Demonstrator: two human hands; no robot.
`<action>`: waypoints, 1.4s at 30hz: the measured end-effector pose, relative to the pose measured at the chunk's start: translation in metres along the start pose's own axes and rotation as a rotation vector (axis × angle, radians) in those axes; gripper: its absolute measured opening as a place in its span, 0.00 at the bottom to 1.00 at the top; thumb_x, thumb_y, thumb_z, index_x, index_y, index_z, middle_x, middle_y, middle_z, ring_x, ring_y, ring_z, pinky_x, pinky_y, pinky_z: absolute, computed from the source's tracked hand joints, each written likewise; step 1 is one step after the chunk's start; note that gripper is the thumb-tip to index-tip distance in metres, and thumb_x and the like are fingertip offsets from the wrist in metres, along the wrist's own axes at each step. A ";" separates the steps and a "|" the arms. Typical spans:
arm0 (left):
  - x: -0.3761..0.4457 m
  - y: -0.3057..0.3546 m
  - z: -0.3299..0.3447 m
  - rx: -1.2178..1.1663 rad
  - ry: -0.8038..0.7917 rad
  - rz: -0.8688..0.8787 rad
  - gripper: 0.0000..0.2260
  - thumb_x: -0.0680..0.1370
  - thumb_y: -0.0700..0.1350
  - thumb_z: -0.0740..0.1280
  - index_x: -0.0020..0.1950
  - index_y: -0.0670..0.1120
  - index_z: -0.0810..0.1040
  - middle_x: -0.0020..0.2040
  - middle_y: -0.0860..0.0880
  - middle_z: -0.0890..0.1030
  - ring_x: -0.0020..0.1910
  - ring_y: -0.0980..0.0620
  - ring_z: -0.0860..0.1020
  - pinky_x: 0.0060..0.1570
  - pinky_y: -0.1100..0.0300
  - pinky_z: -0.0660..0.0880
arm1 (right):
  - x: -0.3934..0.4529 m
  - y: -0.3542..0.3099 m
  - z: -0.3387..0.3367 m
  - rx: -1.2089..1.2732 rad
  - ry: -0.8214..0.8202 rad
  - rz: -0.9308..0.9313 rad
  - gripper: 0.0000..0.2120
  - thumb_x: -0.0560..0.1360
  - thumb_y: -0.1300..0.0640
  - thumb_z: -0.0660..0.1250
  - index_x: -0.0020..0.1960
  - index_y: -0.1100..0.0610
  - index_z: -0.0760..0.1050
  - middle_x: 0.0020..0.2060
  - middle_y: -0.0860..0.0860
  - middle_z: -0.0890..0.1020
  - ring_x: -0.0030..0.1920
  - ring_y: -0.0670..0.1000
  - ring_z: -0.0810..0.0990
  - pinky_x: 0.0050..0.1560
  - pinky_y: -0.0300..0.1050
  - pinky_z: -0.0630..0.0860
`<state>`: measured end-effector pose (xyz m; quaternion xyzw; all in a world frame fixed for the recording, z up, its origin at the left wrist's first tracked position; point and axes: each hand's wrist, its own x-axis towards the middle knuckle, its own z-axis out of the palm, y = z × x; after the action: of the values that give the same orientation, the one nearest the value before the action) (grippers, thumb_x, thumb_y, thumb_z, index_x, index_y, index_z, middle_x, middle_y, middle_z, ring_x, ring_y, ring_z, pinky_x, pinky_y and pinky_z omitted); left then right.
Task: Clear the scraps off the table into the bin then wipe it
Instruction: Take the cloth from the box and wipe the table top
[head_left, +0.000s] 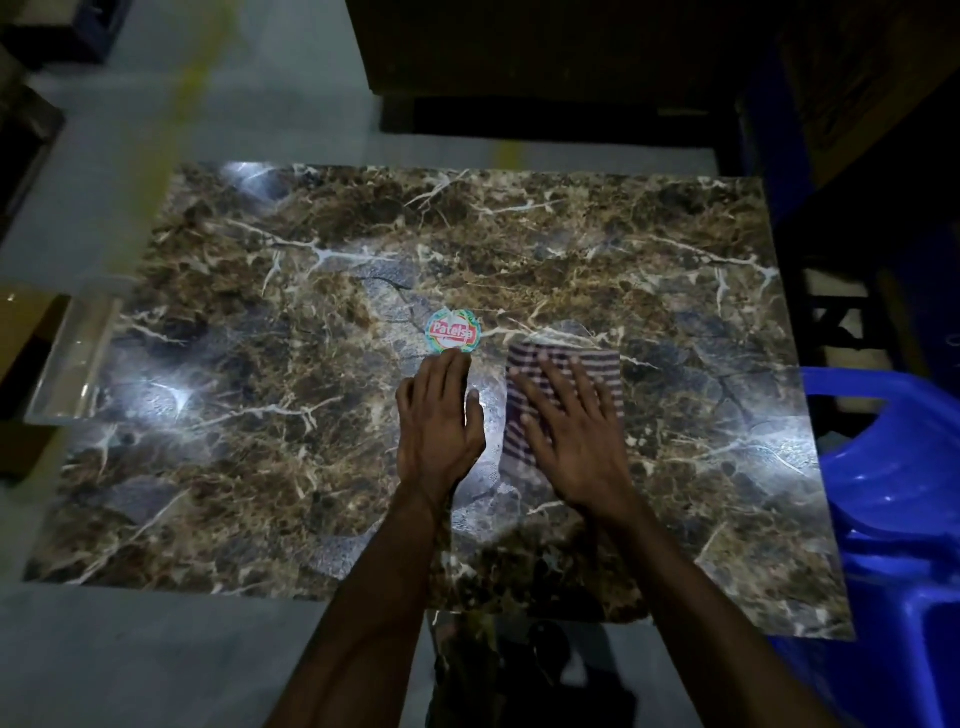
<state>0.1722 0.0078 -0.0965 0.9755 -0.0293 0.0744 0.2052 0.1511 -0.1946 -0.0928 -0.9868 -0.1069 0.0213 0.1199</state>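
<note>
A brown marble-patterned table (291, 426) fills the view. Near its middle lies a round sticker (451, 332) with red lettering. My left hand (439, 415) lies flat on the table just below the sticker, its fingertips touching the sticker's lower edge. To the right, a striped cloth (597, 364) is spread on the table. My right hand (571, 431) presses flat on the cloth with fingers spread, covering its lower part.
A blue plastic chair (893, 467) stands against the table's right edge. A glass shelf edge (72, 364) juts out at the left. Dark furniture (545, 47) stands beyond the far edge. Pale floor (156, 654) runs along the near side.
</note>
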 end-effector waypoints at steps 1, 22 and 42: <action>0.001 -0.001 0.002 0.000 -0.007 -0.002 0.21 0.83 0.48 0.61 0.75 0.46 0.71 0.76 0.49 0.71 0.76 0.47 0.66 0.70 0.47 0.63 | 0.016 0.001 0.000 0.003 0.008 0.023 0.26 0.87 0.40 0.48 0.84 0.38 0.51 0.85 0.46 0.51 0.85 0.54 0.45 0.82 0.59 0.48; 0.002 -0.004 0.004 -0.045 0.030 0.014 0.20 0.82 0.44 0.65 0.74 0.46 0.74 0.75 0.49 0.73 0.75 0.49 0.68 0.71 0.45 0.63 | 0.047 -0.008 0.006 0.023 0.063 0.141 0.26 0.87 0.41 0.47 0.84 0.42 0.53 0.85 0.50 0.53 0.84 0.58 0.46 0.82 0.62 0.48; 0.108 -0.004 -0.002 -0.007 -0.053 -0.009 0.08 0.82 0.46 0.59 0.57 0.47 0.75 0.53 0.47 0.76 0.53 0.44 0.74 0.53 0.49 0.70 | 0.072 -0.032 -0.001 -0.018 -0.022 0.096 0.26 0.88 0.43 0.49 0.85 0.44 0.53 0.85 0.51 0.52 0.85 0.58 0.46 0.81 0.63 0.50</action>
<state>0.2792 0.0099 -0.0791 0.9765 -0.0309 0.0475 0.2081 0.2153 -0.1491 -0.0858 -0.9915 -0.0610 0.0369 0.1088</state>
